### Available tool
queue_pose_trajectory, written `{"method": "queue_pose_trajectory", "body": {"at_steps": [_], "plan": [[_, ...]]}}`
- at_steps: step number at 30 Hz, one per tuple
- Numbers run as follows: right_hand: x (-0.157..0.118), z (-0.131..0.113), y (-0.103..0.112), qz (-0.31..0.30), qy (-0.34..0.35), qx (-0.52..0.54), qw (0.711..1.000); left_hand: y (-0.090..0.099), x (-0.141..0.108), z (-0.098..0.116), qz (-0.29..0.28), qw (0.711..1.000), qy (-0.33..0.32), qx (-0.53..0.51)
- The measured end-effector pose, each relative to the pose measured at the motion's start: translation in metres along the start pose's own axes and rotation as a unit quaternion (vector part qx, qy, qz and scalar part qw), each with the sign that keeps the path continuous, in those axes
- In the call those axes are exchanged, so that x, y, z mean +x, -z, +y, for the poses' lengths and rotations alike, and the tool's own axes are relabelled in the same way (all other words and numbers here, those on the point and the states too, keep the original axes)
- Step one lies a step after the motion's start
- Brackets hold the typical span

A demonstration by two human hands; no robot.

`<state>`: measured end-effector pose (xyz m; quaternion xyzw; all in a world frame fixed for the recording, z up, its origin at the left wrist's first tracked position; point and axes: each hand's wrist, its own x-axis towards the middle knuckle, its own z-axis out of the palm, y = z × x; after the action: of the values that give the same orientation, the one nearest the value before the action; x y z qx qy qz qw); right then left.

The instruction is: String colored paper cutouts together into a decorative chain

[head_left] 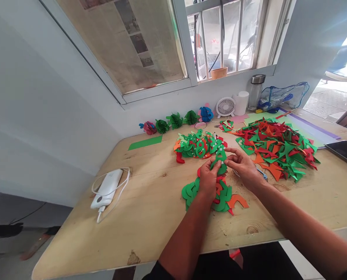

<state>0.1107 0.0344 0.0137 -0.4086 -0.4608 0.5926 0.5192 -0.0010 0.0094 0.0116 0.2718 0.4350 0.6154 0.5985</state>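
My left hand [210, 177] is closed, its thumb and fingers pinching a green paper cutout [221, 156] with small white patches. At the cutout's right edge, my right hand [243, 167] pinches with thumb and fingertips. Below the hands lies a loose pile of curved green, red and orange paper cutouts [191, 192], partly hidden by my left forearm. Just beyond the hands is a heap of green cutouts [199, 144] with some red and orange ones. A pair of scissors with a light-blue handle [262, 174] is partly covered by my right hand.
Paper scraps [278, 144] are heaped at the right, beside a dark phone [345, 151]. A white power bank [107, 188] with a cable lies left. Along the wall stand several folded-paper figures [176, 120], a small fan [225, 107] and a glass bottle [254, 93].
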Motion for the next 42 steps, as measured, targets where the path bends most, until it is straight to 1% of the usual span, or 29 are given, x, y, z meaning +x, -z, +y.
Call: {"method": "queue_pose_trajectory", "body": {"at_steps": [4, 8, 13, 18, 21, 23, 25, 27, 29, 31, 34, 38, 40, 42], "plan": [[0.001, 0.001, 0.003, -0.004, -0.003, -0.003, 1.0, 0.0, 0.0, 0.0, 0.0, 1.0, 0.002, 0.005], [0.001, 0.001, 0.003, -0.004, 0.006, -0.026, 1.0, 0.0, -0.001, 0.003, 0.004, 0.999, -0.021, 0.036], [-0.001, -0.003, 0.0, -0.009, 0.008, -0.028, 1.0, 0.0, -0.001, 0.004, -0.003, 0.995, -0.071, 0.069], [-0.003, -0.005, -0.002, -0.008, 0.013, -0.042, 0.999, 0.004, 0.003, -0.003, 0.0, 0.992, -0.078, 0.098], [-0.001, -0.002, -0.002, 0.001, 0.027, -0.061, 0.998, 0.005, 0.005, -0.005, -0.003, 0.99, -0.092, 0.108], [0.0, 0.001, -0.001, 0.006, 0.042, -0.073, 0.996, 0.004, 0.004, -0.004, -0.014, 0.989, -0.098, 0.107], [0.001, 0.003, 0.0, 0.012, 0.055, -0.08, 0.995, 0.003, 0.001, -0.001, -0.038, 0.992, -0.075, 0.092], [0.002, 0.003, 0.002, 0.02, 0.061, -0.088, 0.994, 0.003, -0.002, 0.003, -0.068, 0.994, -0.033, 0.074], [0.003, 0.002, 0.003, 0.031, 0.063, -0.098, 0.993, 0.003, -0.003, 0.006, -0.084, 0.995, -0.003, 0.062], [0.003, 0.001, 0.004, 0.04, 0.063, -0.107, 0.991, 0.003, -0.003, 0.006, -0.076, 0.996, 0.003, 0.05], [0.002, 0.0, 0.004, 0.039, 0.063, -0.11, 0.991, 0.002, -0.002, 0.003, -0.049, 0.998, -0.007, 0.046], [0.0, -0.002, 0.001, 0.032, 0.049, -0.078, 0.995, 0.002, 0.001, -0.003, -0.023, 0.998, -0.018, 0.062], [-0.002, -0.004, 0.0, 0.042, 0.042, -0.058, 0.997, 0.002, 0.002, -0.004, -0.001, 0.997, -0.026, 0.075], [-0.002, -0.005, 0.0, 0.055, 0.043, -0.044, 0.997, 0.002, 0.002, -0.003, 0.005, 0.995, -0.033, 0.095]]}}
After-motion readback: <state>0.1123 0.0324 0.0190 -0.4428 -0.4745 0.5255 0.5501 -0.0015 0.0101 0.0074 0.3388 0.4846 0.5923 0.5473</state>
